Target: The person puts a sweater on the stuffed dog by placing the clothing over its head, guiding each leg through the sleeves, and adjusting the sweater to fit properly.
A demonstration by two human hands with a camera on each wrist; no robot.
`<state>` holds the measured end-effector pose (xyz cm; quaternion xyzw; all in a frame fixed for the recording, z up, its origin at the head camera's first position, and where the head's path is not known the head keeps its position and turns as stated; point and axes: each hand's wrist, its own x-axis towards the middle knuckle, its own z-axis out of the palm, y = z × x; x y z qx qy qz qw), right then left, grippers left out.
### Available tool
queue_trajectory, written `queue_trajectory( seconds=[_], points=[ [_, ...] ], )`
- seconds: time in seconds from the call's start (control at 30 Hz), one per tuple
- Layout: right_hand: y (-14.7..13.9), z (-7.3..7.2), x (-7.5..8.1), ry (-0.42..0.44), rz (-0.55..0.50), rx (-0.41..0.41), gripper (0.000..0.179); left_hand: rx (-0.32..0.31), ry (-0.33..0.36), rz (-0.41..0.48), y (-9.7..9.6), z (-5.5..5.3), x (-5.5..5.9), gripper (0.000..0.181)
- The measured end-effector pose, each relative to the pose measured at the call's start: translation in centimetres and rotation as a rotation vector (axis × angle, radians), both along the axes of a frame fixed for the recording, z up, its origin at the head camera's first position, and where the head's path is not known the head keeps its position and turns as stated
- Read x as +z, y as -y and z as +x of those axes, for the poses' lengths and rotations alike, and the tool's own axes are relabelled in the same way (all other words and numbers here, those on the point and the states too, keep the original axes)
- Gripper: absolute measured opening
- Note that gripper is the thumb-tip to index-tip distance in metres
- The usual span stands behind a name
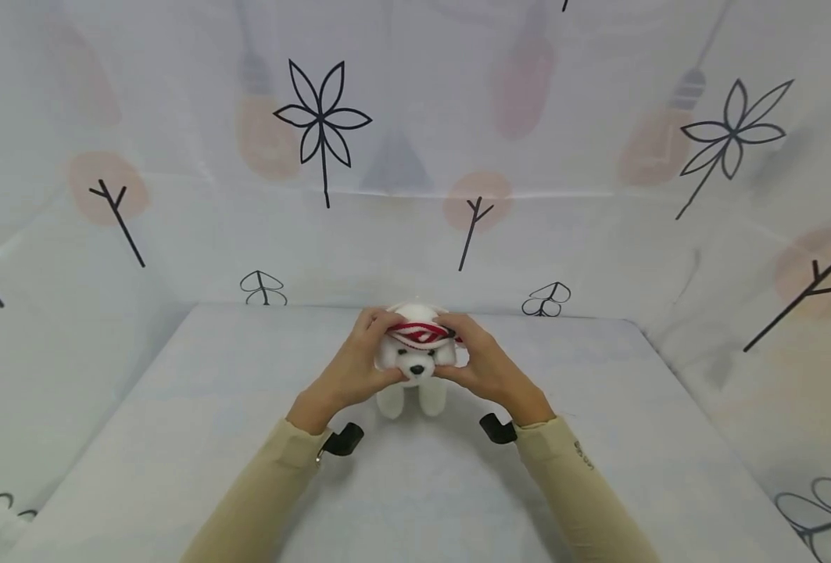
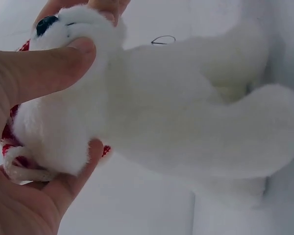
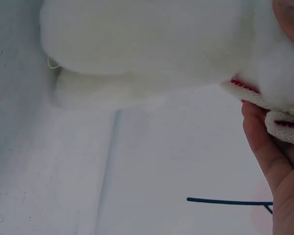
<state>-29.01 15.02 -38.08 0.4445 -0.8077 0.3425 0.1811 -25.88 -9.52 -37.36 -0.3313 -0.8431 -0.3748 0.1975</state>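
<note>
A white plush dog stands on its legs on the white table, facing me. Around the top of its head sits a red-and-white knitted hat. My left hand grips the head from the left, its thumb pressed beside the muzzle and fingers at the hat. From the other side my right hand holds the head, thumb at the muzzle and fingers by the hat's edge. In the right wrist view the knitted edge lies against those fingers. The hat's back is hidden.
The table is covered in pale cloth. A white curtain printed with flowers and twigs hangs behind it and along both sides. Dark wrist mounts stick out at both cuffs.
</note>
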Motion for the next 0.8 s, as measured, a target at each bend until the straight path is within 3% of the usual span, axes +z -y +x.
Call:
queue_trajectory(
  seconds=[0.13,0.3,0.43,0.53,0.7,0.8],
  points=[
    [-0.1,0.1,-0.3,-0.007,0.012,-0.047,0.074,0.035,0.01,-0.004,0.0,0.1,-0.3,0.073],
    [-0.2,-0.1,-0.8,-0.016,0.013,-0.06,0.073,0.051,-0.056,-0.008,-0.1,-0.1,-0.5,0.068],
    [-0.2,-0.3,-1.0,0.001,-0.015,-0.027,0.073,0.01,-0.098,0.016,0.0,-0.2,-0.7,0.065],
    [-0.2,-0.3,-1.0,-0.033,-0.03,-0.021,0.072,-0.02,-0.12,0.033,0.1,-0.1,-1.0,0.066],
    [0.0,-0.2,-1.0,-0.114,-0.035,-0.031,0.072,-0.027,-0.135,0.051,0.4,-0.2,-1.2,0.067],
    [0.0,-0.1,-1.1,-0.108,-0.032,-0.036,0.072,-0.026,-0.119,0.055,0.5,-0.2,-1.2,0.067]
  ],
)
